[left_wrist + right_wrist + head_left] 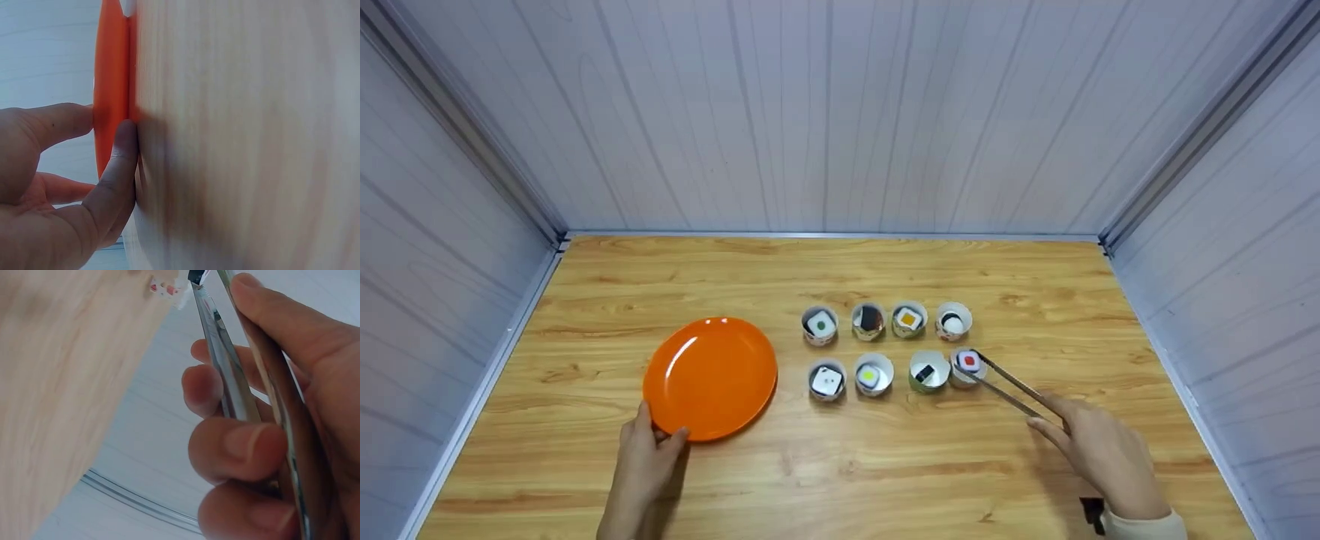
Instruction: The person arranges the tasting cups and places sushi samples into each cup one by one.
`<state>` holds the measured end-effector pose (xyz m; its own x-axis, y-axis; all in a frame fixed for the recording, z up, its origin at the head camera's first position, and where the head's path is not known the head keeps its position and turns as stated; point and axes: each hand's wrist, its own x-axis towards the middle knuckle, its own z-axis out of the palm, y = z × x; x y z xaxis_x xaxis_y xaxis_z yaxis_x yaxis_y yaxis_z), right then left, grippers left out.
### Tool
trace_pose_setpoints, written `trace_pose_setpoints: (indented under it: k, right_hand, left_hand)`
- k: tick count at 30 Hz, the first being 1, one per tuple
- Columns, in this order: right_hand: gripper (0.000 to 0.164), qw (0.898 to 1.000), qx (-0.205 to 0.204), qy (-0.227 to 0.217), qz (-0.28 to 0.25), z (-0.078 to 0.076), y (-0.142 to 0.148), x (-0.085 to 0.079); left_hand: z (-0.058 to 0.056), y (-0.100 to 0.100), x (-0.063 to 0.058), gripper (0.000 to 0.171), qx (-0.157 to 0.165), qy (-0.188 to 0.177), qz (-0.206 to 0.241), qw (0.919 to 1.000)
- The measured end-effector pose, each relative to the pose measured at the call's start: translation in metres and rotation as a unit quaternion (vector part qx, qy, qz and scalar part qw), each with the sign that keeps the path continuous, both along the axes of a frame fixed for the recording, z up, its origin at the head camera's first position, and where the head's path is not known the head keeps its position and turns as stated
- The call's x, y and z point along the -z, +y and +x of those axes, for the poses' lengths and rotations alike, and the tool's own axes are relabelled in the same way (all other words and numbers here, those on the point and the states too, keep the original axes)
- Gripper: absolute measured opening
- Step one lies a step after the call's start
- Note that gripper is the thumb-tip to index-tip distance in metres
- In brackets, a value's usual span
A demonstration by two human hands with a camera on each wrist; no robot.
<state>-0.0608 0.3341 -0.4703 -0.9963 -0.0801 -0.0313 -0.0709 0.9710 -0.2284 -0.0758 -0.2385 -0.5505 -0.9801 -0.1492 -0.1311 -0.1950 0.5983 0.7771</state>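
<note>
My left hand (645, 454) pinches the near left rim of a round orange plate (709, 379). In the left wrist view, fingers lie on both faces of the plate's edge (109, 79), close to the wooden table. My right hand (1106, 450) grips metal tongs (1011, 386), fingers curled round both arms (275, 394). The tong tips are on either side of a white sushi-like piece with a red centre (969, 361), at the mouth of the front row's rightmost paper cup (966, 381). Whether they squeeze it is too small to tell.
Several more small paper cups stand in two rows, holding pieces with a green centre (821, 325), an orange centre (909, 319), a yellow centre (868, 376) and others. Pale panels (825, 112) wall the wooden table (825, 480) at the back and both sides.
</note>
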Motion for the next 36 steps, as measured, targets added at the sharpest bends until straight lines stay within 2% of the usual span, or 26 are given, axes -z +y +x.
trace_pose_setpoints:
  k: [7,13,17,20,24,28,31,34,36]
  right_hand:
    - [0.053,1.000,0.009,-0.016,0.005,-0.003,0.001,0.006]
    - [0.056,1.000,0.017,-0.022,-0.002,-0.002,0.002,0.005]
    - [0.055,0.999,0.026,-0.016,-0.009,-0.002,0.000,0.003]
    - [0.056,0.999,0.029,0.013,-0.016,-0.001,-0.004,0.005]
    - [0.052,0.996,0.023,0.078,-0.035,-0.002,-0.016,0.009]
    - [0.048,0.989,-0.003,0.136,-0.053,-0.005,-0.033,0.015]
    - [0.050,0.982,-0.027,0.173,-0.070,-0.010,-0.047,0.022]
    - [0.054,0.975,-0.047,0.196,-0.096,-0.014,-0.064,0.031]
    - [0.055,0.974,-0.051,0.189,-0.116,-0.016,-0.076,0.036]
  left_hand:
    - [-0.001,0.000,0.000,0.056,0.000,-0.017,-0.001,0.9999]
    - [-0.001,0.001,-0.001,0.061,-0.001,-0.023,-0.002,0.9997]
    - [-0.001,0.001,-0.002,0.057,0.000,-0.020,0.001,0.9998]
    - [-0.001,0.001,-0.002,0.056,0.000,-0.022,0.002,0.9998]
    - [-0.001,0.001,-0.002,0.061,0.000,-0.030,0.001,0.9996]
    - [-0.001,0.000,-0.001,0.056,0.003,0.000,-0.001,1.0000]
    - [-0.001,0.000,0.000,0.047,0.005,0.027,0.002,0.9996]
    - [-0.001,0.001,-0.001,0.053,0.004,0.009,0.001,1.0000]
    - [-0.001,0.001,-0.002,0.059,0.002,-0.009,0.000,1.0000]
